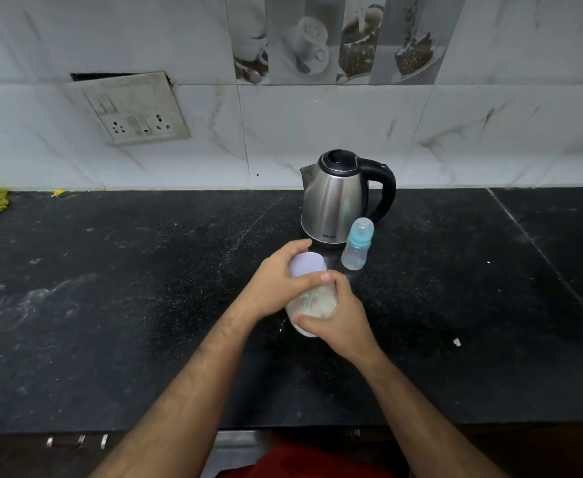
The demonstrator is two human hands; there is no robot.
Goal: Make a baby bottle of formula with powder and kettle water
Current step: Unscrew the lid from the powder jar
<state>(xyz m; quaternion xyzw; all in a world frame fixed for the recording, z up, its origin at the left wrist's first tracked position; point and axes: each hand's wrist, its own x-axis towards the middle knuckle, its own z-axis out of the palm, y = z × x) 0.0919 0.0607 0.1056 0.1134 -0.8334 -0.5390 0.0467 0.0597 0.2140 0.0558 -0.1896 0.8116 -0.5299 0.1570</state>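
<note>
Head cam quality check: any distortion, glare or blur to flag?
Head view: wide-angle bending curves the counter edge and wall tiles; soft highlights streak the kettle; light is dim and even; the jar and both hands look slightly soft.

Left hand [279, 281], right hand [338, 319] both clasped.

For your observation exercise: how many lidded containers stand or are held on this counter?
3: the kettle at the wall, the baby bottle before it, the powder jar held in both hands. None seems hidden.
</note>
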